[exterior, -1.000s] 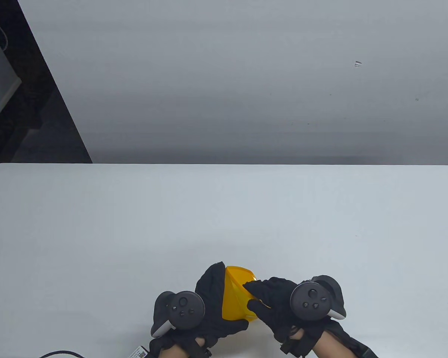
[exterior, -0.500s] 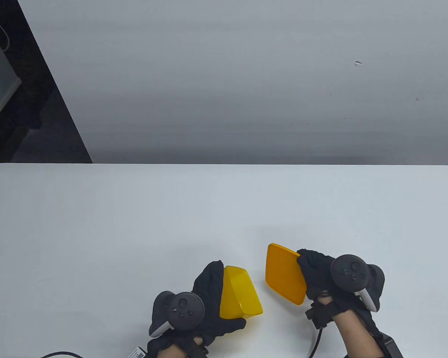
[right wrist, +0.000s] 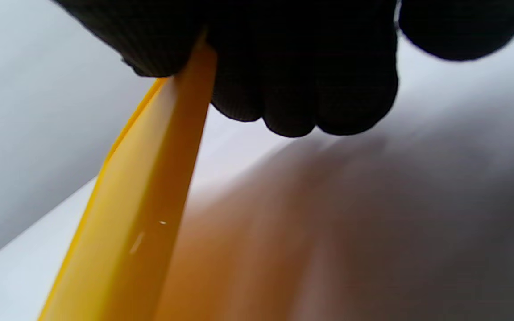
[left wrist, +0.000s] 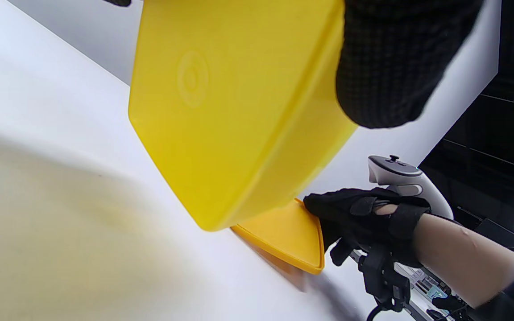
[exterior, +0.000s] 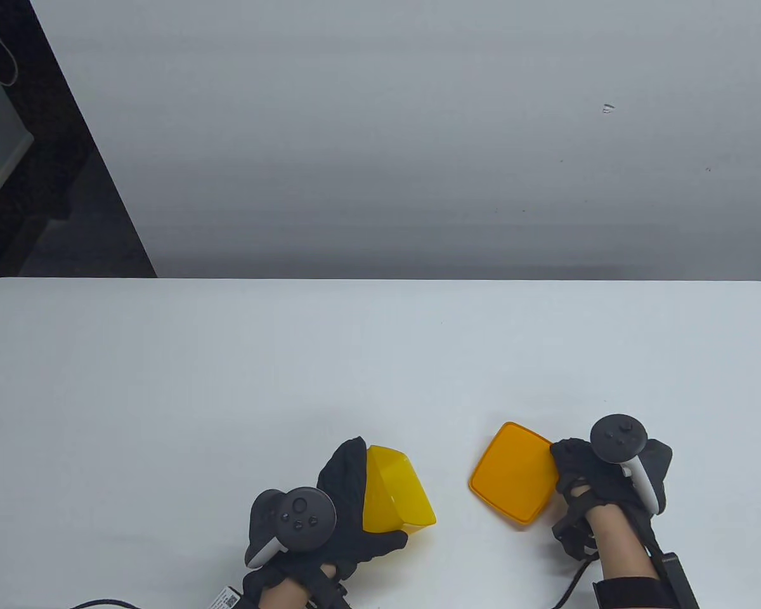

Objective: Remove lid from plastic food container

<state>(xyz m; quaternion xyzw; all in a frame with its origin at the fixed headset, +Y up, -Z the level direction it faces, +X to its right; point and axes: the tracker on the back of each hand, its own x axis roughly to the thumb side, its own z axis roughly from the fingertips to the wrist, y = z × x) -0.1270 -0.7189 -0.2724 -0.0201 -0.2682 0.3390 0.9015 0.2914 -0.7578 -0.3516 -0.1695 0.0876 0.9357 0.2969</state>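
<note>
My left hand (exterior: 349, 507) grips the yellow plastic container (exterior: 396, 491), tilted with its open mouth facing right, near the table's front edge. Its underside fills the left wrist view (left wrist: 230, 111). My right hand (exterior: 586, 476) holds the orange-yellow lid (exterior: 513, 472) by its right edge, well to the right of the container and apart from it. The lid lies low and nearly flat over the table. In the right wrist view the fingers (right wrist: 301, 80) pinch the lid's edge (right wrist: 150, 205). The lid also shows in the left wrist view (left wrist: 283, 232).
The white table (exterior: 380, 368) stretches far back and to both sides. A black cable (exterior: 101, 601) lies at the front left edge. A grey wall stands behind the table.
My right hand pulled the lid off the container, carried it to the right and lowered it flatter towards the table. My left hand with the container shifted slightly left.
</note>
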